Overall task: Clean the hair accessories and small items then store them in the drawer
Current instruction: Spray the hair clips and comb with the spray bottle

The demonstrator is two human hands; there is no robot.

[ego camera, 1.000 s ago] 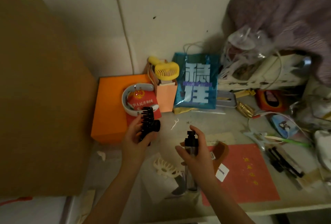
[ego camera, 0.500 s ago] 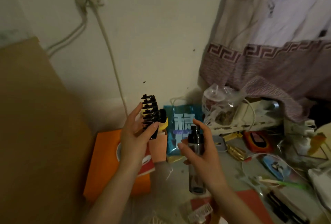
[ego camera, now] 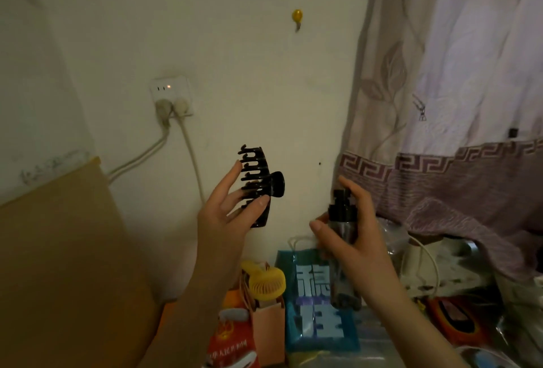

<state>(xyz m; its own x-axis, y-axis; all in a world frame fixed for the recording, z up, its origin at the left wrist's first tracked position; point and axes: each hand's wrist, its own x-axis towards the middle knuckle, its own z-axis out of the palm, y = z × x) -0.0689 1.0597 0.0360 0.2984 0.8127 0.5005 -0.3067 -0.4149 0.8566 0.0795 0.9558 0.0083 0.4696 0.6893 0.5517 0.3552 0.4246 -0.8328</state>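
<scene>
Black hair clip (ego camera: pixel 258 184) raised at the centre of the frame, teeth pointing left, pinched between thumb and fingers of the left hand (ego camera: pixel 226 217), fingers fairly straight behind the teeth, thumb pressed across the lower body. Just to its right, near but apart, a dark spray bottle (ego camera: pixel 342 238) held upright in the right hand (ego camera: pixel 360 238), fingers curled round the body, forefinger resting over the black pump top, nozzle seemingly turned toward the clip. Both held up against the pale wall, well above the tabletop clutter.

Judged as the cleaning step, at the point of spraying the clip; storing in the drawer not yet begun, and no drawer in sight. Next move probably calls for a press of the pump with the nozzle kept aimed at the teeth, then a turn of the clip to wet the other side and something to wipe with; no cloth visible here.

Lower centre: a yellow handheld fan (ego camera: pixel 266 281) in a small orange paper bag (ego camera: pixel 269 329), a teal bag with white characters (ego camera: pixel 320 320), a red booklet (ego camera: pixel 227 344). Left of centre, a wall socket (ego camera: pixel 172 95) with two plugs and trailing cables. Right side, a patterned curtain (ego camera: pixel 458 103). Upper centre, a small yellow wall hook (ego camera: pixel 296 16). Lower left, a brown board (ego camera: pixel 58 264)
</scene>
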